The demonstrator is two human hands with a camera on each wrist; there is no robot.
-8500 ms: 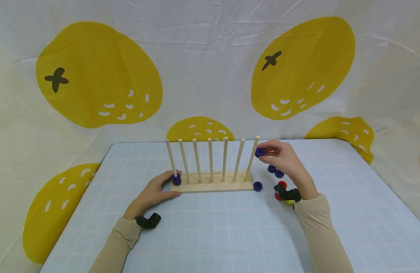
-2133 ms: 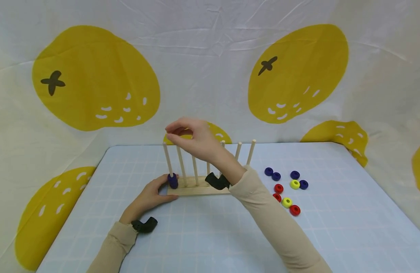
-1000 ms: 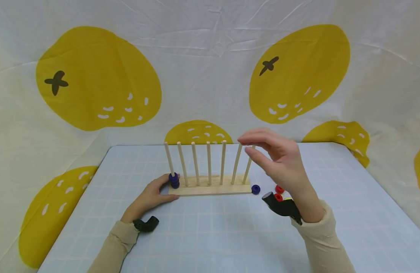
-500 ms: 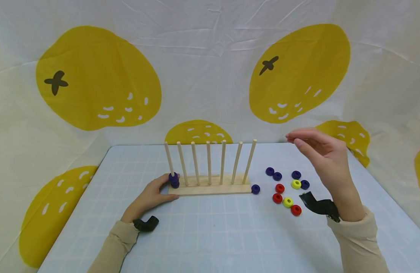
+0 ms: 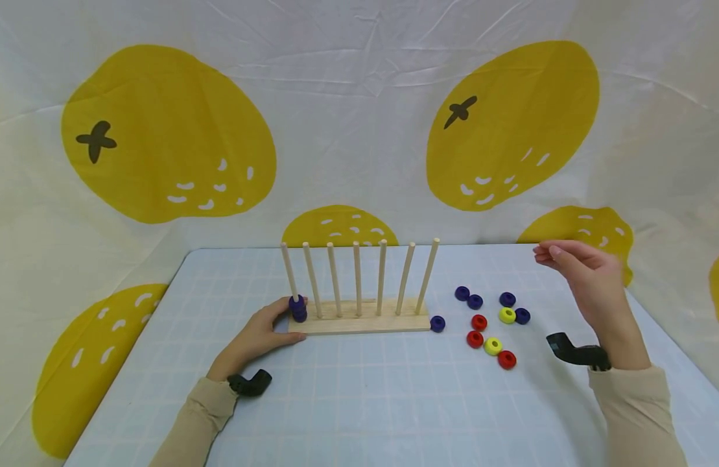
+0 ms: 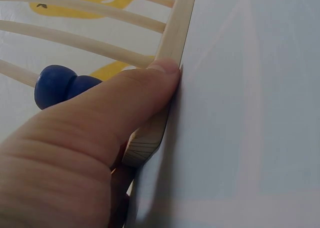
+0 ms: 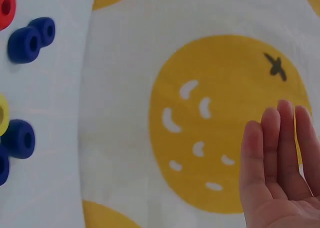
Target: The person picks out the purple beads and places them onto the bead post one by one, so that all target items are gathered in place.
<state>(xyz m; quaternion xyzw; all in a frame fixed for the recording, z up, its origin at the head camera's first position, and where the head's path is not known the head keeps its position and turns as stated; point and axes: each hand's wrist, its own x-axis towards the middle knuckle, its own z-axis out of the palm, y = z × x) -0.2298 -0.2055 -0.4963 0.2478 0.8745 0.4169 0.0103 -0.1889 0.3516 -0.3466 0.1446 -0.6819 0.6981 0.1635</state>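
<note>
My left hand (image 5: 260, 334) grips the left end of a wooden peg stand (image 5: 359, 324). In the left wrist view its thumb (image 6: 150, 83) lies along the front edge of the base, with the other fingers mostly hidden behind. A short stack of dark blue rings (image 5: 297, 309) sits low on the leftmost peg; the other pegs are bare. My right hand (image 5: 592, 275) is raised over the right side of the table, away from the stand. In the right wrist view its fingers (image 7: 271, 143) are straight and the palm holds nothing.
A blue ring (image 5: 437, 323) lies by the stand's right corner. Farther right lie several loose rings: blue (image 5: 462, 294), red (image 5: 474, 338) and yellow (image 5: 493, 346). A fruit-patterned cloth (image 5: 359, 130) hangs behind the table (image 5: 365, 402).
The right hand, which earlier held a blue ring and then hovered over the leftmost peg, has swung far right, without a ring. The blue stack is taller. The left hand still holds the stand.
</note>
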